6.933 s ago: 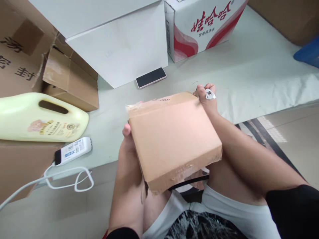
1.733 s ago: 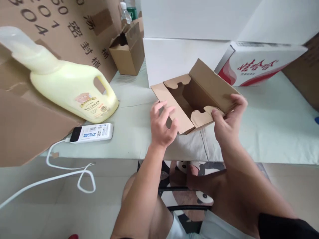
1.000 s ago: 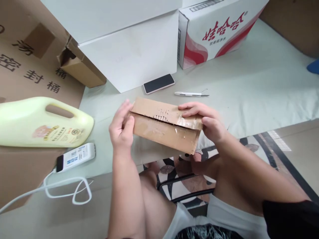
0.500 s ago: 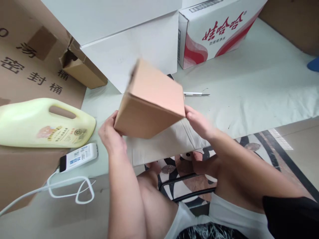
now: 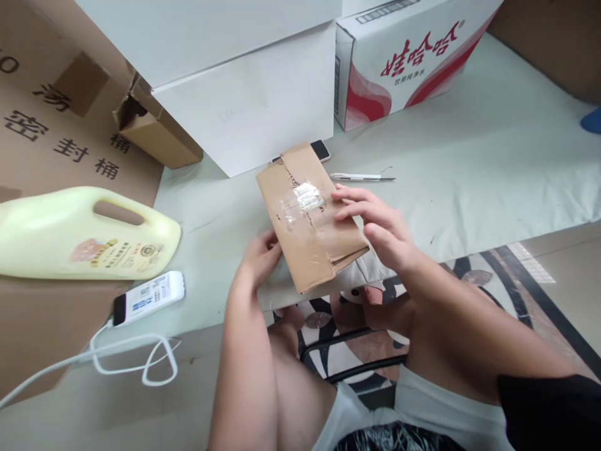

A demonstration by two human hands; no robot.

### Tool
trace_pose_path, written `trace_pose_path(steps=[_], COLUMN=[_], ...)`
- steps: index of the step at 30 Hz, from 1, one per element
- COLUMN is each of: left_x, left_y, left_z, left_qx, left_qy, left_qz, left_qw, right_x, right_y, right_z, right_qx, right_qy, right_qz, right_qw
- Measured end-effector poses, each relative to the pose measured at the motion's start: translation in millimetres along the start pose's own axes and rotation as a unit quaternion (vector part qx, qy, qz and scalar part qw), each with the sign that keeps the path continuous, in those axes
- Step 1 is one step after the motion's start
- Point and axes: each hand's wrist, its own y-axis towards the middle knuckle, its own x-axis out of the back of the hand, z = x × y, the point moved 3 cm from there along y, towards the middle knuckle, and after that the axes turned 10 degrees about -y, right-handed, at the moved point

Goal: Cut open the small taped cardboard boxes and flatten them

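Note:
A small brown cardboard box (image 5: 312,216) with clear tape across its seam is held above the table's front edge. My left hand (image 5: 260,257) grips its near left side from below, fingers curled round it. My right hand (image 5: 375,225) rests on the box's right side, fingers laid over the taped face and holding it. Just beyond the box on the table lies a white pen-like cutter (image 5: 361,178). A phone (image 5: 320,150) peeks out behind the box's far end.
A pale yellow jug (image 5: 84,235) lies at left on flat cardboard, with a white power bank (image 5: 148,297) and cable below it. Large white boxes (image 5: 244,94), a red-and-white carton (image 5: 404,56) and a small open brown box (image 5: 157,134) stand behind. My knees are under the table edge.
The box was turned over between my hands: half a second ago its plain face showed, now the taped seam faces up. My left hand moved under its near end.

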Motion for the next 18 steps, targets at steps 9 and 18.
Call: trace_pose_path(steps=[9, 18], left_x=[-8.4, -22.6], left_y=[-6, -8], left_z=[-25, -25], left_qx=[-0.340, -0.354], left_qy=[0.002, -0.014], left_qz=[-0.023, 0.016], left_qw=[0.940, 0.935], right_x=[-10, 28], right_y=[2, 11], right_z=[7, -75], right_qx=[0.056, -0.165], right_qy=[-0.012, -0.432], right_qz=[0.047, -0.065], right_qw=[0.997, 0.884])
